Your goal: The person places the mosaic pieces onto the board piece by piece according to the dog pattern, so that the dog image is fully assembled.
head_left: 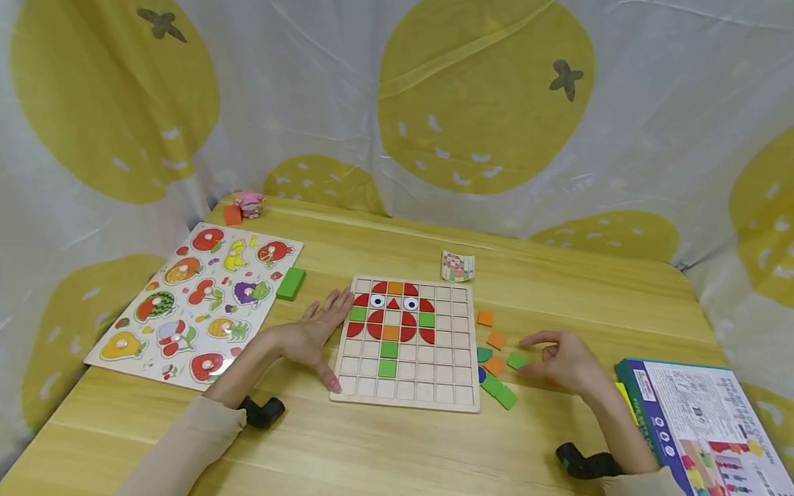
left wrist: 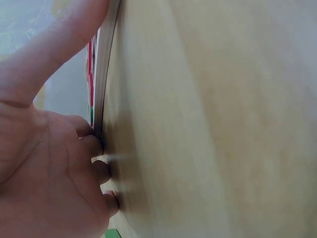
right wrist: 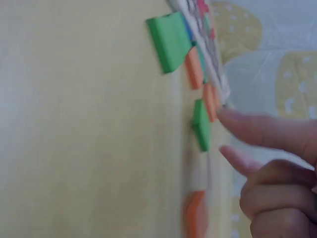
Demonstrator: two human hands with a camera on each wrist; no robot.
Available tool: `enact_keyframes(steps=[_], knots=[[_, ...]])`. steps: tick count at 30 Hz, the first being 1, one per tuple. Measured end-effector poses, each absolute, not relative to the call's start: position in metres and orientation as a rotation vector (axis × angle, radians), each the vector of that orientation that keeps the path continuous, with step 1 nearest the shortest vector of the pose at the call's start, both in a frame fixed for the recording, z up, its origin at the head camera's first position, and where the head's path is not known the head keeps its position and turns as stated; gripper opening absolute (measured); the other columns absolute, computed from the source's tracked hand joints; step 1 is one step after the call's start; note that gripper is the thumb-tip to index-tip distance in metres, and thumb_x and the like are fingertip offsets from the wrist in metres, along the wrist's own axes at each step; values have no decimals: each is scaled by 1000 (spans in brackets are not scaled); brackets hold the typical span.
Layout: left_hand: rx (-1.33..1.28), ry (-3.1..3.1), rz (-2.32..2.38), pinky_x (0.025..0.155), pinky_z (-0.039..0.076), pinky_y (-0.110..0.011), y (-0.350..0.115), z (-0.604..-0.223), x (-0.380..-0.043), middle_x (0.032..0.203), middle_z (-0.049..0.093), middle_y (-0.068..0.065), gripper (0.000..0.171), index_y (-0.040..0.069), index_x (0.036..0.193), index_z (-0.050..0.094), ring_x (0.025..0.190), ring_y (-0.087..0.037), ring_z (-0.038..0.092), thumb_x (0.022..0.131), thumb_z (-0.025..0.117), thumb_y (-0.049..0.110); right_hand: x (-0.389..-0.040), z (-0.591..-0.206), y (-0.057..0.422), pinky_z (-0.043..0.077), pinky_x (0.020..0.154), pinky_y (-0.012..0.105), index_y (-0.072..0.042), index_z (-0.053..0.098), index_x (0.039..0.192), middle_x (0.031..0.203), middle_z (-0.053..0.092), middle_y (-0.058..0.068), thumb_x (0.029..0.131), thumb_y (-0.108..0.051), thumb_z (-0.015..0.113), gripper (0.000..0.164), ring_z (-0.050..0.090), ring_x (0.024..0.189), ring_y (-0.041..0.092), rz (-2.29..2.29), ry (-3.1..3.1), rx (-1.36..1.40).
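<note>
My left hand [head_left: 315,331] rests against the left edge of a wooden grid board [head_left: 431,375], its fingers spread and thumb near the front corner. In the left wrist view the fingertips lie along the board's side [left wrist: 105,64]. Red, orange, green and eye-printed tiles form an owl-like figure on the board, with two green squares [head_left: 389,350] below it. My right hand [head_left: 564,363] hovers beside a loose green square tile [head_left: 518,361], thumb and forefinger apart. The right wrist view shows the fingertips close to that green tile [right wrist: 201,126], nothing between them, the other fingers curled.
Loose orange tiles [head_left: 496,341] and joined green squares [head_left: 499,392] lie right of the board. A small pattern card [head_left: 457,267] is behind it. On the left are a fruit peg puzzle [head_left: 178,315] and a green block [head_left: 291,284]; a printed box [head_left: 726,450] lies at right.
</note>
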State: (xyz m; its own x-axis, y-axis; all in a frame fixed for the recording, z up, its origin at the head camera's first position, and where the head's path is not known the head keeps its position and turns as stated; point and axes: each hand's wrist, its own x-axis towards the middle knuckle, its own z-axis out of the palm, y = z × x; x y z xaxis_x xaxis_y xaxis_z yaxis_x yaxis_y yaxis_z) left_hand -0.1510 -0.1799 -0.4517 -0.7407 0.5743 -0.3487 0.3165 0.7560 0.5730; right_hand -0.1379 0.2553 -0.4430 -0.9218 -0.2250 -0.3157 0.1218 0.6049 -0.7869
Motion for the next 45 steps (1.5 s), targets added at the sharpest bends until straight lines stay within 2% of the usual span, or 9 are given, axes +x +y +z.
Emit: enact_keyframes(steps=[7, 13, 22, 31, 35, 40, 45], knots=[[702, 2440, 671, 119, -11, -60, -181, -452, -152, 160, -22, -16, 147, 3, 153, -13, 148, -37, -22, 56, 90, 46, -137, -454, 265, 28, 44, 23, -2, 64, 109, 51, 32, -8, 75, -22, 83, 44, 30, 46, 8, -1175, 2470, 11], [702, 2449, 658, 119, -10, -60, -182, -452, -152, 160, -21, -16, 147, 3, 153, -12, 148, -37, -21, 56, 90, 46, -137, -458, 257, 27, 43, 22, -3, 61, 110, 52, 33, -6, 72, -19, 84, 47, 29, 45, 8, -1201, 2473, -43], [692, 2435, 684, 118, -11, -61, -182, -451, -151, 160, -22, -17, 147, 2, 153, -12, 147, -38, -22, 57, 90, 45, -139, -460, 245, 26, 43, 21, -7, 69, 102, 51, 32, -6, 75, -17, 82, 32, 27, 45, 8, -1169, 2533, -75], [703, 2442, 665, 119, -11, -60, -183, -452, -151, 160, -22, -16, 147, 4, 153, -13, 148, -37, -22, 57, 90, 46, -139, -458, 252, 28, 45, 23, -5, 69, 101, 53, 33, -5, 73, -19, 84, 35, 30, 47, 9, -1163, 2527, -44], [693, 2441, 661, 119, -11, -59, -183, -452, -152, 160, -23, -15, 147, 4, 153, -13, 148, -36, -22, 57, 90, 47, -139, -457, 251, 28, 47, 23, -4, 68, 100, 57, 34, -4, 76, -23, 82, 34, 32, 52, 11, -1084, 2577, -65], [689, 2444, 654, 119, -11, -59, -183, -452, -152, 160, -23, -15, 147, 4, 153, -13, 148, -37, -22, 56, 90, 47, -135, -448, 226, 27, 45, 21, -6, 70, 99, 56, 30, -5, 79, -21, 79, 26, 27, 48, 9, -1143, 2599, -177], [696, 2445, 647, 119, -11, -60, -182, -452, -152, 160, -23, -16, 148, 3, 153, -14, 147, -37, -22, 57, 90, 46, -123, -440, 169, 27, 49, 19, -17, 75, 91, 55, 31, -5, 72, -24, 84, 23, 28, 50, 9, -1254, 2498, -287]])
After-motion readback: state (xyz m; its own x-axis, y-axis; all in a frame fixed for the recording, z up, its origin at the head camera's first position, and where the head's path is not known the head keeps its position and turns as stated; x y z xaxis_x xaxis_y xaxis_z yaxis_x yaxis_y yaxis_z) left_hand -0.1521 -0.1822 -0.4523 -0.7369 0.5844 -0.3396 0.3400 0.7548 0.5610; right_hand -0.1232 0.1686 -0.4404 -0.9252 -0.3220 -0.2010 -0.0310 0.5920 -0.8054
